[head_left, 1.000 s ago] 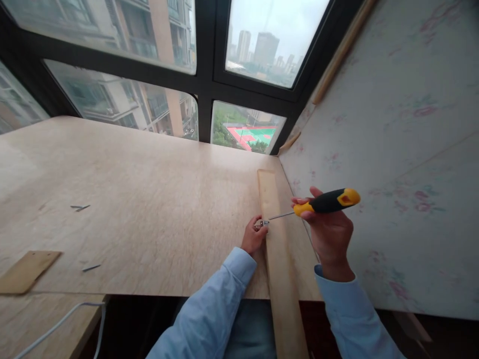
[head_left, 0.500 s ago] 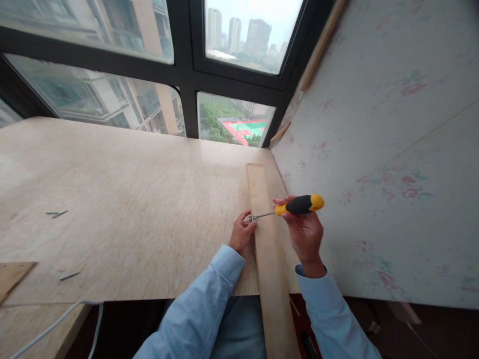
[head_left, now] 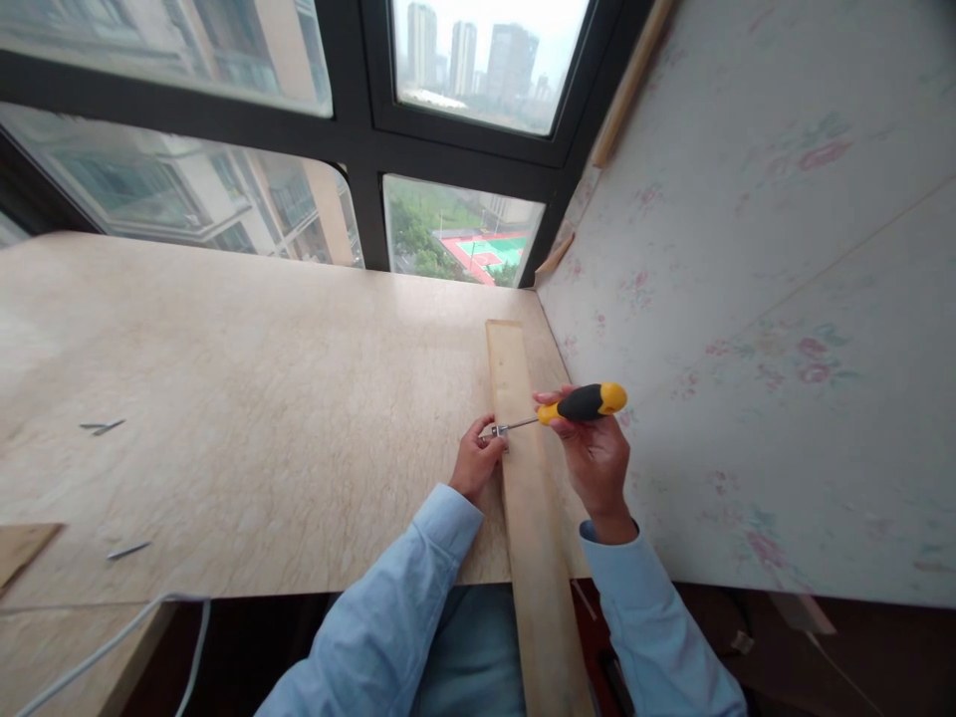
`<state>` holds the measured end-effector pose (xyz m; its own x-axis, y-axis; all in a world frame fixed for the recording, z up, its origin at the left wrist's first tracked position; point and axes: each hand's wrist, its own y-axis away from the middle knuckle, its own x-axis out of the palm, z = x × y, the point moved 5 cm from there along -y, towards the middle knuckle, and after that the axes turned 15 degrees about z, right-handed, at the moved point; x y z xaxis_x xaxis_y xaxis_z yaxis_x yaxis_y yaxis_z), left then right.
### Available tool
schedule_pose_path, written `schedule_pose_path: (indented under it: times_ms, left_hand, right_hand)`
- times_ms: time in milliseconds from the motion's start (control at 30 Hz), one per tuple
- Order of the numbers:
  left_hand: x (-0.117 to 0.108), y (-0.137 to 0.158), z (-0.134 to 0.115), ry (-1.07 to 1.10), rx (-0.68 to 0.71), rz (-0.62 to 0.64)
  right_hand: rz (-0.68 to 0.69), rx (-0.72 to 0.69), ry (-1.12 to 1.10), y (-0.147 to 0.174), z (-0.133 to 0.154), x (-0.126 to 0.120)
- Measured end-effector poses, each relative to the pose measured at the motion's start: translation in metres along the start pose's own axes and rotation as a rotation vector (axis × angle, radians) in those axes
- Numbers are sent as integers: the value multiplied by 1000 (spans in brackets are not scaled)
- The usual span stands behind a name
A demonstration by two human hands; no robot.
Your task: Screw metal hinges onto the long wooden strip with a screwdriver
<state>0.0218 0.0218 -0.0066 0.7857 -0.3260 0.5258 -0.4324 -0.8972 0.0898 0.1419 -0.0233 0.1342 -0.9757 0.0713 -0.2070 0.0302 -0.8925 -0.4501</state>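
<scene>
My right hand (head_left: 596, 460) is closed around a yellow and black screwdriver (head_left: 583, 402), its shaft pointing left. The screwdriver's tip meets a small metal bracket (head_left: 499, 431) at the left edge of a long wooden board (head_left: 529, 478). With thumb and fingers, my left hand (head_left: 476, 458) pinches that bracket against the board's edge. Fingers partly cover the bracket, so its full shape and any screw are hidden. The board lies lengthwise on the stone-patterned ledge (head_left: 284, 418) and sticks out over its front edge toward my lap.
Small metal pieces (head_left: 103, 427) lie on the ledge at far left, with another thin metal piece (head_left: 129, 550) nearer. A wooden piece (head_left: 26, 550) and a white cable (head_left: 112, 647) are at lower left. A floral-papered wall (head_left: 747, 329) rises close on the right; a dark-framed window (head_left: 358, 189) stands behind.
The view has shifted slightly, moving everything a little left and up in the picture. The screwdriver remains at the bracket, and both hands keep their holds.
</scene>
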Motion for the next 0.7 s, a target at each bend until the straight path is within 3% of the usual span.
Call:
schedule_pose_path:
  times_ms: [467,700]
  left_hand:
    - [0,-1,1,29,12,15]
    - [-1,-3,5,42,11,11]
  right_hand:
    - [-173,-52,-68,-14,0,-2]
    - [-142,-70,-71,-17,-2,-3]
